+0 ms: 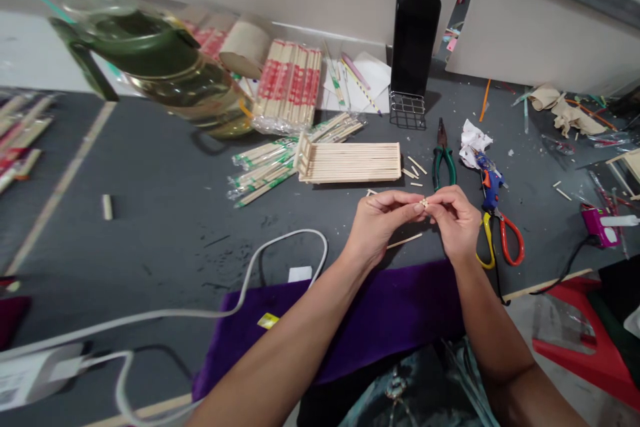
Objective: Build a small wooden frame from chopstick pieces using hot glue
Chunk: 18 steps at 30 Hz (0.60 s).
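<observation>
Grip of left hand [381, 217] and right hand [456, 217] clamped on small pale sticks [425, 202]

Those blunt-cut wooden sticks sit pinched where both hands meet. At ten o'clock from the grip, a slatted wooden frame [353, 162] rests on the smooth grey table [170, 213]; at one o'clock, green-handled metal pliers [442, 149]; at six o'clock, velvety purple cloth [400, 297].

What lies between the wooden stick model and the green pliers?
In the head view, several short loose sticks lie between the stick model and the green pliers.
</observation>
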Available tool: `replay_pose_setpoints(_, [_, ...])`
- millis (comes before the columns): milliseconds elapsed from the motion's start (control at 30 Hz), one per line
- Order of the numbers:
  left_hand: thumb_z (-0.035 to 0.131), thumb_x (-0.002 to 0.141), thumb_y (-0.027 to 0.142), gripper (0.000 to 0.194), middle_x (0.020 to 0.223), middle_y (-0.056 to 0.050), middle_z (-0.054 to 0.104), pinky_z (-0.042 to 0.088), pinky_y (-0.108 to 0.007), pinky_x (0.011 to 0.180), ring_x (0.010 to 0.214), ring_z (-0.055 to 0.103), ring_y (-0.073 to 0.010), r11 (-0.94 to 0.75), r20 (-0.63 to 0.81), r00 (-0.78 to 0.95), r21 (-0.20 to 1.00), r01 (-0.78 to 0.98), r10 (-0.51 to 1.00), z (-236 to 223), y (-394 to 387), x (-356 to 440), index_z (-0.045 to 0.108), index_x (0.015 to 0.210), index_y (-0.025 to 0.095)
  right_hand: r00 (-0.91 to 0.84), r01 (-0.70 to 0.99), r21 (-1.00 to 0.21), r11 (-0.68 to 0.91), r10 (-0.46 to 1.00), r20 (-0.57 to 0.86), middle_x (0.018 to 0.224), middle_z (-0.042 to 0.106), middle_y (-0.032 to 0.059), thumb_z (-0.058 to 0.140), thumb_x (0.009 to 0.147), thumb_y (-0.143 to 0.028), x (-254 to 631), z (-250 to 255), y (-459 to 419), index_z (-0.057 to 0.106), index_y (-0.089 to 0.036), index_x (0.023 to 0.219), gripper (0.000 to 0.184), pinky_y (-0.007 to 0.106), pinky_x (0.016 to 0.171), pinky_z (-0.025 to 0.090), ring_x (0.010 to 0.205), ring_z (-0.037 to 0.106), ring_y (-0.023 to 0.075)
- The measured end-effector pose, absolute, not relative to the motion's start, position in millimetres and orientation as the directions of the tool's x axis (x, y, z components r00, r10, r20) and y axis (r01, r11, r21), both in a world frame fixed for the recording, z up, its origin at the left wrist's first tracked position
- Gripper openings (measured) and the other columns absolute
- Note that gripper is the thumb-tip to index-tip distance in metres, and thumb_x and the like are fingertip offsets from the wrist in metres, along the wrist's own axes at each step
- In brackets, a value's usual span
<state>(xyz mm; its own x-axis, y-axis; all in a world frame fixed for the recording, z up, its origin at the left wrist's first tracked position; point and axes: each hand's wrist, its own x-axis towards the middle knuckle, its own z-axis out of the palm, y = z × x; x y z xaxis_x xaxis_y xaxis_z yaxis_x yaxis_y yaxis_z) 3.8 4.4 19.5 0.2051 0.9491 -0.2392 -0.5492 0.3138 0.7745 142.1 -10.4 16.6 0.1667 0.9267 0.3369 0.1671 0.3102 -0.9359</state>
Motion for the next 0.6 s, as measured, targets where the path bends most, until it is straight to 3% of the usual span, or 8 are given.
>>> replay_pose_setpoints(600, [0.093, 0.06, 0.025, 0.02, 0.071, -0.004, 0.078, 0.059, -0.019, 0.066, 0.063, 0.07, -0.0104, 0.312, -0.219, 0.229, 0.764, -0.565, 0.949, 21.5, 3.4, 3.3, 0.081, 0.075, 0.018, 0.171, 0.036, -0.959, 0.28, 0.944, 0.282, 0.083, 0.064, -0.0023, 0.074, 0.084, -0.025, 144.4, 7.7, -8.8, 0.074, -0.025, 0.083, 0.0, 0.021, 0.049, 0.05, 0.06, 0.058, 0.0081])
